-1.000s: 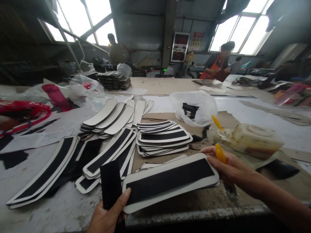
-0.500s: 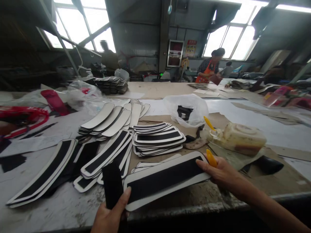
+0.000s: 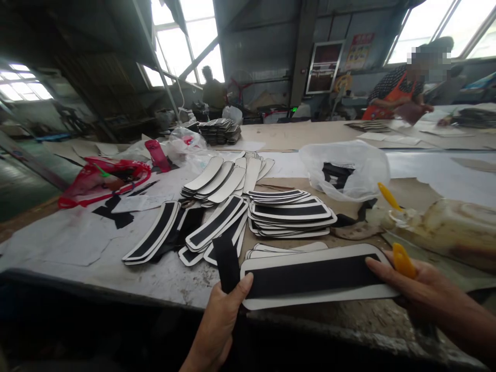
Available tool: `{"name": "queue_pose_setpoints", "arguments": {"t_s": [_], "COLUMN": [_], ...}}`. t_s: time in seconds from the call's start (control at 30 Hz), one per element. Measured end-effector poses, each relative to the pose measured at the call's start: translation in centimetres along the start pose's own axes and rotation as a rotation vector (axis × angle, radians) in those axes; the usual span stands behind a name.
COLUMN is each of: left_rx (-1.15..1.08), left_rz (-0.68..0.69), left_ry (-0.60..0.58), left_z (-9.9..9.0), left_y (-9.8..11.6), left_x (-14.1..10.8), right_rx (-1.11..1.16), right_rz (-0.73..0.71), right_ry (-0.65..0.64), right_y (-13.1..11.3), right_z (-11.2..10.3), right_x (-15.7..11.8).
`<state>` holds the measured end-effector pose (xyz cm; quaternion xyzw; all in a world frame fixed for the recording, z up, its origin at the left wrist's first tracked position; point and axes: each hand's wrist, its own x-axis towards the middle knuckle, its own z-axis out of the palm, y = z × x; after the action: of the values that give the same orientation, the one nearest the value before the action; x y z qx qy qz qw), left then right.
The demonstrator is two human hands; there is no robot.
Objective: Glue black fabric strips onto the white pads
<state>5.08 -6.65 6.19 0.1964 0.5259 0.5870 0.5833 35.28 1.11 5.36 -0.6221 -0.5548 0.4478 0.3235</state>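
At the near edge of the table (image 3: 166, 281), a long white piece (image 3: 310, 299) with a wide black band (image 3: 318, 275) along it is between two hands. The left hand (image 3: 222, 315) grips its left end, with the thumb on top, and this same hand also holds a loose black strip (image 3: 227, 261), which rises above the fingers. The right hand (image 3: 422, 284) pinches the right end, the thumb lying on the band; a yellow handle (image 3: 403, 261) sticks up from this hand.

Just beyond the piece, a stack of banded pieces (image 3: 292, 212) lies on the table, and to the far left of it are plain white pieces (image 3: 203, 175). On the far side stands an open plastic bag (image 3: 360, 165) with something black inside. To the right, a cloudy, stained container (image 3: 457, 222) lies near a second yellow handle (image 3: 389, 196). At the far right, a person in an orange apron (image 3: 387, 106) holds a brown sheet (image 3: 409, 112).
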Motion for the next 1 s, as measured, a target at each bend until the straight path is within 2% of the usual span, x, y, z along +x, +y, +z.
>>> {"name": "queue_pose_setpoints", "arguments": {"t_s": [0.1, 0.2, 0.33, 0.57, 0.67, 0.73, 0.8, 0.87, 1.0], "left_rx": [-0.086, -0.206, -0.259, -0.197, -0.216, -0.191, -0.093, 0.024, 0.159], "left_rz": [-0.046, -0.144, -0.232, -0.136, -0.155, -0.14, -0.095, -0.08, -0.168], "left_ry": [0.015, 0.079, 0.147, 0.109, 0.052, 0.016, 0.025, 0.091, 0.222], "left_z": [-0.2, -0.4, -0.2, -0.8, -1.5, -1.6, -1.4, -1.2, -0.9], "left_y": [0.1, 0.0, -0.2, -1.3, -1.8, -2.0, -2.1, -2.2, -2.3], "left_x": [-0.1, 0.0, 0.0, 0.3, 0.5, 0.5, 0.5, 0.6, 1.3], "right_rx": [0.209, 0.405, 0.417, -0.034, -0.125, -0.157, -0.129, -0.017, 0.277], "right_rz": [0.2, 0.263, 0.239, 0.017, 0.04, 0.088, 0.106, 0.103, 0.107], "right_ry": [-0.097, -0.138, -0.126, -0.025, -0.033, 0.008, 0.031, -0.015, -0.13], "right_y": [-1.3, -2.6, -2.9, -1.1, -0.4, -0.2, -0.3, -0.7, -1.4], "right_z": [0.3, 0.8, 1.6, 2.0, 1.9, 1.9, 2.2, 2.6, 2.9], "right_x": [-0.9, -1.7, -2.4, -2.2, -2.0, -1.9, -2.1, -2.3, -2.3]}}
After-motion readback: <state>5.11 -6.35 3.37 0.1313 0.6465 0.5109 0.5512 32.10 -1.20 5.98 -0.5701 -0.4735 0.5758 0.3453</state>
